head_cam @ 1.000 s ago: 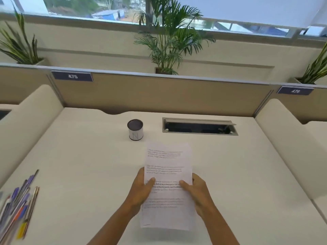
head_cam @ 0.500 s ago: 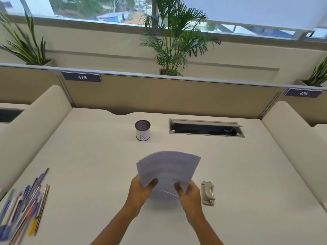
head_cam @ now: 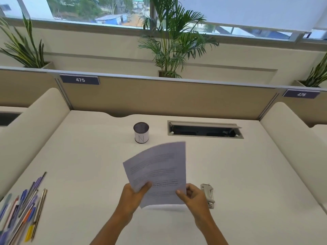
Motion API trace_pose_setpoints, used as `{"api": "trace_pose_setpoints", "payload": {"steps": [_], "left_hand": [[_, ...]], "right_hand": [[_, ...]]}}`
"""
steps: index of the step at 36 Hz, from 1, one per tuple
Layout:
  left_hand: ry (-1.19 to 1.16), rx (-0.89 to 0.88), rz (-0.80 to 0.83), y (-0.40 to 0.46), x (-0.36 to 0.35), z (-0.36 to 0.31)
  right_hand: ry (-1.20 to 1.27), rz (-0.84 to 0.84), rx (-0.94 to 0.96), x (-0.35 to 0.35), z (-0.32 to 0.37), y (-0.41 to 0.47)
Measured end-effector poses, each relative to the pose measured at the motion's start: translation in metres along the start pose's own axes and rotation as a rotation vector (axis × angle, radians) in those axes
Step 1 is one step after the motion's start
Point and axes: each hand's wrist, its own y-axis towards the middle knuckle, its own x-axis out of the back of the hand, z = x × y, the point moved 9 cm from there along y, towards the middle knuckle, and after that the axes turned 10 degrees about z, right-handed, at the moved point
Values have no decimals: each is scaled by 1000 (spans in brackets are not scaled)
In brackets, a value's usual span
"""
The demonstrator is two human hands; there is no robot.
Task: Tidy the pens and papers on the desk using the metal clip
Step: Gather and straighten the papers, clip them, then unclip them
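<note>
I hold a thin stack of printed white papers [head_cam: 157, 170] lifted off the desk and tilted, its lower edge close to the desktop. My left hand [head_cam: 134, 195] grips the lower left corner, thumb on top. My right hand [head_cam: 194, 197] pinches the lower right corner. A metal clip [head_cam: 208, 194] lies flat on the desk just right of my right hand, partly hidden behind it. Several pens [head_cam: 23, 207] of mixed colours lie loose at the desk's near left edge.
A mesh pen cup [head_cam: 141, 132] marked N stands upright behind the papers. An open cable tray slot [head_cam: 205, 129] is set into the desk at the back right. Padded dividers [head_cam: 290, 138] flank the white desk [head_cam: 79, 156], a partition closes the back.
The papers were flat and upright in both hands, then lifted and bent; now they are tilted leftward. The metal clip came into view on the right. My view shifted slightly.
</note>
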Motion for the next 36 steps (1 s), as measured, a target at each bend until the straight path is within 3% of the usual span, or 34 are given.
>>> {"api": "trace_pose_setpoints", "payload": {"steps": [4, 9, 12, 16, 20, 24, 28, 36], "left_hand": [[-156, -48, -42, -3, 9, -9], [-388, -82, -70, -10, -2, -5], [-487, -60, -111, -18, -11, 5], [-511, -55, -133, -22, -3, 8], [-542, -87, -215, -17, 51, 4], [-296, -57, -106, -12, 92, -14], [-55, -12, 35, -6, 87, -23], [-45, -73, -172, -13, 65, -19]], "right_hand": [[156, 88, -65, 2, 3, 1], [479, 63, -95, -37, 2, -4], [548, 45, -89, -59, -1, -8], [381, 22, -66, -56, 10, -9], [187, -36, -81, -24, 27, -6], [86, -45, -45, -2, 48, -5], [7, -58, 12, 2, 64, -3], [-46, -221, 181, -8, 50, -9]]}}
